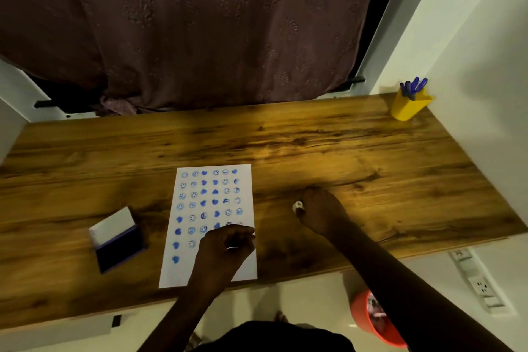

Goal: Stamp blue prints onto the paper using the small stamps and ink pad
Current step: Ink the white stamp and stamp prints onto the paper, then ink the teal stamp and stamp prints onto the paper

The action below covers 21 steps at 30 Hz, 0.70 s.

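A white sheet of paper (183, 268) lies on the wooden desk (314, 151), covered with rows of blue smiley and heart prints. My left hand (225, 246) rests on the sheet's lower right part, fingers curled; whether it holds anything I cannot tell. My right hand (323, 213) is on the desk to the right of the paper, pinching a small white stamp (297, 205). The open ink pad (120, 248), dark blue with a white lid flipped back, sits to the left of the paper.
A yellow cup (408, 107) with several blue pens stands in the far right corner by the wall. A curtain hangs behind the desk. Below the front edge are an orange bin (368, 320) and wall sockets (483, 287).
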### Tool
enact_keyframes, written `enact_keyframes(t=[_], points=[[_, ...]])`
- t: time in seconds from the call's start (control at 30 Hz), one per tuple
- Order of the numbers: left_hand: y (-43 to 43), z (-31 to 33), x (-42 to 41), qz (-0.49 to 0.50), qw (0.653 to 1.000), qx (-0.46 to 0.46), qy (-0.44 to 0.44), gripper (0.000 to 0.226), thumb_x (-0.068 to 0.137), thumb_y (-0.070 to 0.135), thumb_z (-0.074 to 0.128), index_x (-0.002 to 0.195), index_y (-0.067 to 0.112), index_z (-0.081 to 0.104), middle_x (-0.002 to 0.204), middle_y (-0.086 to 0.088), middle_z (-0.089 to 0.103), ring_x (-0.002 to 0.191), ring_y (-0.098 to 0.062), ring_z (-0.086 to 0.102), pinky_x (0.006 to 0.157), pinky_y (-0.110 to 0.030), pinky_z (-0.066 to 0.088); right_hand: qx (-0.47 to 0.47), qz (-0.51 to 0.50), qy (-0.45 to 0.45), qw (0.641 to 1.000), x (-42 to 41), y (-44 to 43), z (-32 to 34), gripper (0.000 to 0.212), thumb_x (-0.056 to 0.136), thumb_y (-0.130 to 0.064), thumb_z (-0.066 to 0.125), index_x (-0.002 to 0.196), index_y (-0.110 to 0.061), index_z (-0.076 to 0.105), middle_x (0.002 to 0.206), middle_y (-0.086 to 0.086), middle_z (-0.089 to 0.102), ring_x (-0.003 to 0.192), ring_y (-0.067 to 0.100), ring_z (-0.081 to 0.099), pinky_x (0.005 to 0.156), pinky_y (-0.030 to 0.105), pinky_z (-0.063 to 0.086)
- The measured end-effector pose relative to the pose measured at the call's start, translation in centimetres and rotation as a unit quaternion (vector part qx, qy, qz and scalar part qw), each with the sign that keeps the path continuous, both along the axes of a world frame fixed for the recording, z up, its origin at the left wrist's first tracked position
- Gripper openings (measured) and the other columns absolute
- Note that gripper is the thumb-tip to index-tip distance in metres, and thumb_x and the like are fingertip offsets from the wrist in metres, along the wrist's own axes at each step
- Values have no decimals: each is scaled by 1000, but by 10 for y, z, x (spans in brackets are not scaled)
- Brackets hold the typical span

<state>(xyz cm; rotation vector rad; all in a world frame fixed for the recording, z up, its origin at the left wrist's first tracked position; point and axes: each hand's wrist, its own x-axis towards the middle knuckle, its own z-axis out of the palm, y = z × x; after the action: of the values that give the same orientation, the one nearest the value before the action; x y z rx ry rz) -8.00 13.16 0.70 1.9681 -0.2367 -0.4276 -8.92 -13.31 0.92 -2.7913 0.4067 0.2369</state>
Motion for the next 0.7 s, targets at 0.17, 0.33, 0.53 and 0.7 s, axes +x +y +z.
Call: enact_keyframes(t=[0.17,0.33,0.53,0.7], points=[[-1,0,0,-7,1000,2,9,26,81,21,86,85,45,76,90,33,77,90,8,73,79,-9,49,-1,25,-3,1000,-5,-7,5,31,93,-38,60,113,-17,69,118,10,67,115,30,60,93,36,47],[-5,-1,5,-21,1000,2,8,24,81,22,86,88,44,77,91,29,78,89,3,75,85,-17,55,-8,-35,-27,999,-22,-29,17,50,82,-39,74,124,-14,65,116,10,70,111,29,64,90,36,51],[-13,-2,8,-38,999,-8,-2,33,80,22,87,83,51,73,91,33,75,91,5,74,81,-15,54,-26,-45,8,999,-54,-30,12,41,79,-52,72,108,-23,69,100,3,75,94,26,72,76,35,58],[-15,1,9,-52,999,-17,-2,44,82,24,85,86,65,71,93,34,75,91,7,73,70,-6,53,-27,-53,-14,998,-59,-20,-4,33,84,-45,70,109,-22,69,105,6,71,93,27,71,75,36,57]])
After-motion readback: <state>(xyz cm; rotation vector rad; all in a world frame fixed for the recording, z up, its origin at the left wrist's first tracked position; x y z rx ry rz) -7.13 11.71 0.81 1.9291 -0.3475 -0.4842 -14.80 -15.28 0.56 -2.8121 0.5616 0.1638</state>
